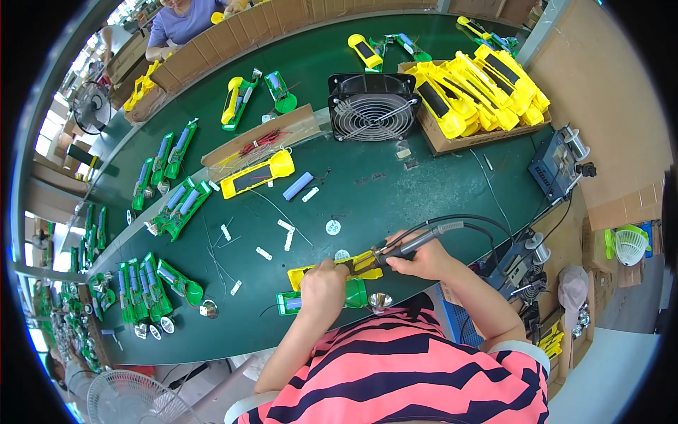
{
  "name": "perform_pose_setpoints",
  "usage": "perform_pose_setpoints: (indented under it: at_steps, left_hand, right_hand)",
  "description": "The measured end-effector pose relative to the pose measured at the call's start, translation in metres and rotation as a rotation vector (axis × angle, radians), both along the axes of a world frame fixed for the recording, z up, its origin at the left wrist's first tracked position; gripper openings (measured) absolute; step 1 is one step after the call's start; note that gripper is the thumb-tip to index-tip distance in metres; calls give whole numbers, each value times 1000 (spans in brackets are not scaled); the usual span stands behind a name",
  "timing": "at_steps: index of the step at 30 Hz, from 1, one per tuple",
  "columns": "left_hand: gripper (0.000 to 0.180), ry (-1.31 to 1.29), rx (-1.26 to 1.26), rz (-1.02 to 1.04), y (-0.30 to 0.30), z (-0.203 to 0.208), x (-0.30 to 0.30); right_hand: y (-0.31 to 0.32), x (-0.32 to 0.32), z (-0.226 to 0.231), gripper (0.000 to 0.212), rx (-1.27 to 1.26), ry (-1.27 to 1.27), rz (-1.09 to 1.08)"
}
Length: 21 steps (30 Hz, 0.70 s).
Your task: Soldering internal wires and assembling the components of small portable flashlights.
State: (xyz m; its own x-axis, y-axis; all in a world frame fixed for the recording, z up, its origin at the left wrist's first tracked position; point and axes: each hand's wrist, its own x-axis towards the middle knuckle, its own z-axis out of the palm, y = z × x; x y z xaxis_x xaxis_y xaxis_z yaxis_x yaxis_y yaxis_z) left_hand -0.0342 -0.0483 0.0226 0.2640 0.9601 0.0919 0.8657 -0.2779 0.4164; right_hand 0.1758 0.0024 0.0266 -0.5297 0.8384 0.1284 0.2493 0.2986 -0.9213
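Close to the table's front edge, my left hand [323, 286] is closed over a yellow plastic casing [295, 275], which shows on both sides of the fist. Under that casing lies a green housing [355, 292] with a blue cell and a shiny reflector cup [380, 302] at its right end. My right hand [424, 258] grips a soldering iron [432, 235] with a grey handle and black cable. Its front end points at the yellow casing beside my left fingers. The tip and whatever my left fingertips pinch are hard to make out.
A black fan [373, 113] stands beyond my hands, with a carton [452, 143] of yellow casings to its right. Soldering stations [549, 169] with solder spools sit at right. Green housings [176, 212] lie at left. A loose blue cell [298, 186] and small white strips are mid-table.
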Motion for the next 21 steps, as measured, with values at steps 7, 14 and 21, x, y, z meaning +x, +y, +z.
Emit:
perform_pose_setpoints:
  at_steps: [7, 14, 21]
  left_hand:
    - [7, 32, 5, -2, 1, 0, 0]
    - [6, 62, -30, 32, 2, -2, 5]
    - [6, 49, -40, 44, 3, -3, 6]
  right_hand:
    - [0, 0, -14, 18, -3, 60, 19]
    - [-4, 4, -8, 20, 62, 41, -70]
    - [-32, 7, 1, 18, 159, 155, -176]
